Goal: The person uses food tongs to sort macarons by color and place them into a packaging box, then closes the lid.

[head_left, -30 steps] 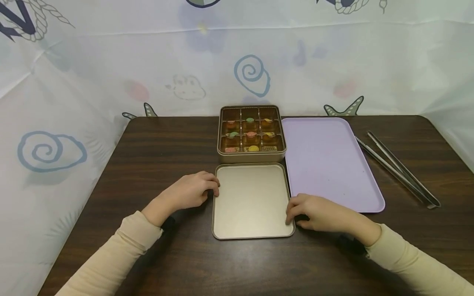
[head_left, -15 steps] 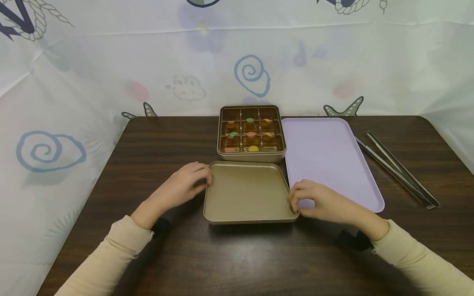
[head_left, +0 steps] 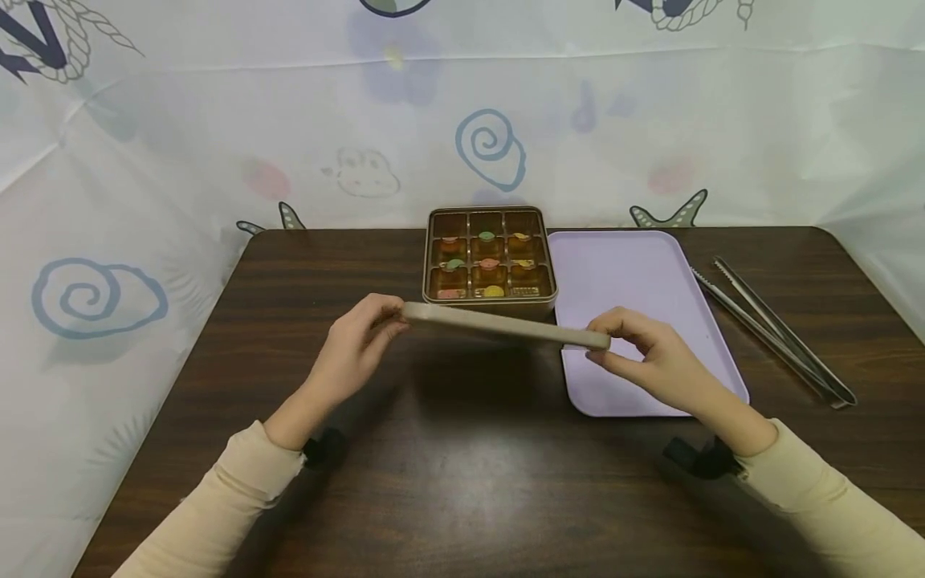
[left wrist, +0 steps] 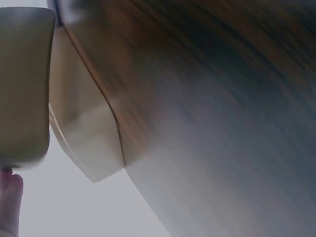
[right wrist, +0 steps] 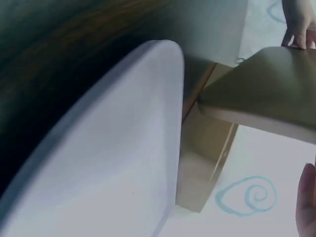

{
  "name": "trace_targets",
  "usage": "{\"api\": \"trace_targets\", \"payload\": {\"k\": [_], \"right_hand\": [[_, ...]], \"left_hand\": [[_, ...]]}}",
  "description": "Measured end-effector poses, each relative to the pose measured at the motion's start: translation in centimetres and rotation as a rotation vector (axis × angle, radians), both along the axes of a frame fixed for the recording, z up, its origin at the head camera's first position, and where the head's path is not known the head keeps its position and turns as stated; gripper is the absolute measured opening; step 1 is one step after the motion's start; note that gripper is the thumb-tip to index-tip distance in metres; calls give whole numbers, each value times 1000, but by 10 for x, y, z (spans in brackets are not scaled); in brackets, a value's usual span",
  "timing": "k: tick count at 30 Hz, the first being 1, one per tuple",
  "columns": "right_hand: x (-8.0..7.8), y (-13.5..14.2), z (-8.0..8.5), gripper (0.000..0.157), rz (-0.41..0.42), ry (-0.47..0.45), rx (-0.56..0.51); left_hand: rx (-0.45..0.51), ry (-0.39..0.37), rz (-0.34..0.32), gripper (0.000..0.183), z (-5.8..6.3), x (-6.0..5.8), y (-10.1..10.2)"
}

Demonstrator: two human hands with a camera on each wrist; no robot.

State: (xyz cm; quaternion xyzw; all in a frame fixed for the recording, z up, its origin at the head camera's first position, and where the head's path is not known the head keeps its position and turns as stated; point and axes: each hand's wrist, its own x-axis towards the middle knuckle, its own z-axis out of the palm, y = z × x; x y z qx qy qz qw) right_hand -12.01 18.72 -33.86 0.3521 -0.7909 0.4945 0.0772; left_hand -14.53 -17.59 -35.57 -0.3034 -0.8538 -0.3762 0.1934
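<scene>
Head view. The gold tin lid [head_left: 499,324] is off the dark wooden table [head_left: 462,482], held edge-on just in front of the open gold tin [head_left: 489,257], its right end a little lower than its left. The left hand [head_left: 359,349] pinches the lid's left end, thumb beneath and fingers curled over the top edge. The right hand [head_left: 650,365] pinches the right end between thumb and forefinger, with the other fingers loosely bent. Both hands are closed on the lid. The tin holds nine compartments with small coloured sweets in the middle and near rows; the far row looks bare, but it is too small to tell for sure. A lilac tray [head_left: 636,313] lies just to the right of the tin, touching or nearly touching it. Metal tongs [head_left: 773,329] lie further right of the tin, beyond the tray. A printed white curtain [head_left: 217,120] stands behind the tin.

Left wrist view. Blurred. The lid's underside [left wrist: 24,84] fills the left edge, with one fingertip [left wrist: 10,197] just below it. The tin's corner [left wrist: 89,143] and the table [left wrist: 222,123] lie beyond it.

Right wrist view. The lid [right wrist: 266,94] hangs above the tin's wall [right wrist: 207,158], apart from it. The tray [right wrist: 108,158] is just beside the tin. The left hand's fingers [right wrist: 298,24] hold the lid's far edge.
</scene>
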Motion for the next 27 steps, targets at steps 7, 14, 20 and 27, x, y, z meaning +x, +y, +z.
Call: {"api": "trace_targets", "payload": {"k": [7,14,20,27], "right_hand": [[-8,-7,0,26,-117,-135,-64],[-13,-14,-5,38,-147,-171,-95],[-16,-19,-1,56,-274,-170,-110],[-21,-26,2,67,-325,-176,-182]], "left_hand": [[113,-232,74,26,7,5,13],[169,-332,134,31,13,4,24],[211,-374,191,38,17,3,30],[336,-381,254,47,20,-1,39]]}}
